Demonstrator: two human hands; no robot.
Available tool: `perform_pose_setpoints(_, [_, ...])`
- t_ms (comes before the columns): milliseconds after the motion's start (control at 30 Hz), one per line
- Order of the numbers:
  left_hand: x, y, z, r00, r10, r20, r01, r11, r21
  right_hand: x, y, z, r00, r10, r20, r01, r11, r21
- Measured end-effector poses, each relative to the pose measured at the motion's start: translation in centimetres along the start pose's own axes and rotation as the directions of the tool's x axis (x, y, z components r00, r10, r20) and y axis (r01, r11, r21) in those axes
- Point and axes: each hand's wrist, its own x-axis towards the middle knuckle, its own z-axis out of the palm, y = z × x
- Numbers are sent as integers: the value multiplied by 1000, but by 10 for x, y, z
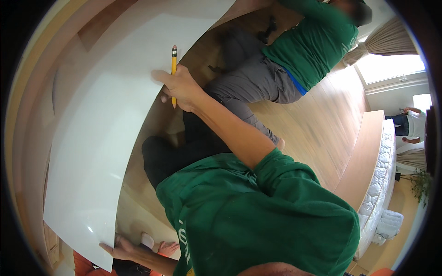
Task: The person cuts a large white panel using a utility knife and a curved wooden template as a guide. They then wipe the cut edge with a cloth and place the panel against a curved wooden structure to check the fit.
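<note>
A large white panel (99, 124) stretches across the left side, its smooth, slightly glossy face toward me. My right hand (184, 89) is closed at the panel's right edge, its thumb side lying against the face. The same hand holds a yellow pencil (174, 64) between its fingers, eraser end up and point down. Lower down, my left hand (122, 249) grips the panel's edge near the bottom corner, thumb on the face and fingers partly hidden behind it.
A co-worker in a green shirt (308, 50) kneels close by at upper right. Another person's hand (168, 248) shows beside my left forearm. A long wooden board (363, 156) leans along a wrapped mattress (380, 179). A far person (414, 125) stands near the curtains.
</note>
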Motion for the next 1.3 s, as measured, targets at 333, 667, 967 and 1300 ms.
perform_pose_setpoints(333, [8,-25,30,998,19,-63,-19,1000,-2,20,-4,0,998,-63,31,65,996,-68])
perform_pose_setpoints(667, [21,-30,30,998,-34,47,33,999,8,43,-20,-4,996,-93,15,92,996,17])
perform_pose_setpoints(967, [-1,-31,91,972,-13,-234,42,992,119,63,-62,11,996,-84,12,85,991,-100])
perform_pose_setpoints(1300, [-37,-69,208,991,-64,115,22,942,334,70,-36,49,920,-385,-76,380,922,-74])
